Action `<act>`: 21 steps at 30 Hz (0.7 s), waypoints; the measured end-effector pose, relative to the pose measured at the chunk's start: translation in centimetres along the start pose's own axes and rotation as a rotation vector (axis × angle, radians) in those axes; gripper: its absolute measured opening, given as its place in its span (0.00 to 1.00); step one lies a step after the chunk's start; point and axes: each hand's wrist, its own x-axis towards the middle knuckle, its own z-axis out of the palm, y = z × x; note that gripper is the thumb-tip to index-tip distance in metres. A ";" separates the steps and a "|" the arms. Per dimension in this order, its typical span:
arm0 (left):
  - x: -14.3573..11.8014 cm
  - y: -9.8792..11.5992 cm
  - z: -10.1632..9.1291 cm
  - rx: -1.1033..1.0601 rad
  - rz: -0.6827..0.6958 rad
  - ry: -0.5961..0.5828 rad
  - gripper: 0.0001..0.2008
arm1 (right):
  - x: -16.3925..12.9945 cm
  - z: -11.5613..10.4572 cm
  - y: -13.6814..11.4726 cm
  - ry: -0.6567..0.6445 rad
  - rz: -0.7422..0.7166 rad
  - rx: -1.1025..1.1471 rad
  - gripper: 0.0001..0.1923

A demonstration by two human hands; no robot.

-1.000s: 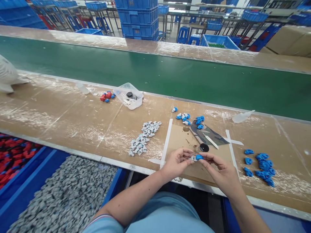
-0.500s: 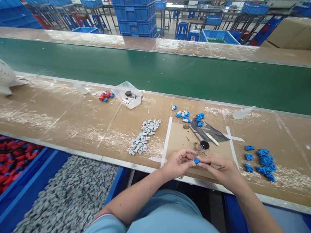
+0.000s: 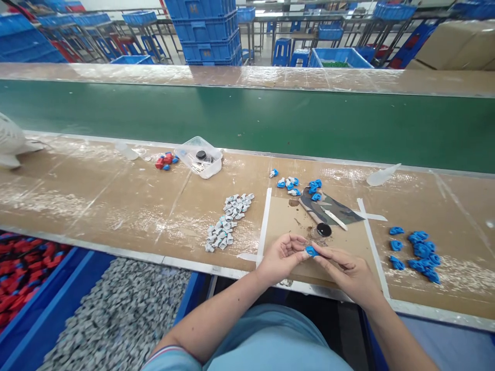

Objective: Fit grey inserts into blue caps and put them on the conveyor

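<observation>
We work at a scuffed brown table (image 3: 116, 206) fronting a green conveyor belt (image 3: 247, 123), with stacked blue crates (image 3: 204, 28) beyond. Left to right: red parts bin (image 3: 19, 263), grey parts bin (image 3: 116, 319), clear tub (image 3: 199, 162), grey pile (image 3: 228, 221), small black jar (image 3: 323, 231), loose blue caps (image 3: 415, 252). Our left hand (image 3: 280, 257) and right hand (image 3: 348, 275) meet at the near table edge, each grip pinched narrow on one blue cap piece (image 3: 311, 251); the jar stands just behind.
</observation>
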 end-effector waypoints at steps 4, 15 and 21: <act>0.1 -0.2 -0.1 0.076 0.028 -0.026 0.21 | -0.2 0.0 0.1 -0.001 0.015 -0.029 0.14; -0.8 -1.4 -0.5 0.918 0.677 -0.055 0.14 | -1.2 0.6 0.4 0.089 0.108 -0.044 0.10; -1.0 -1.3 -0.5 0.997 0.754 -0.027 0.15 | -1.3 0.9 0.6 0.082 0.099 -0.029 0.10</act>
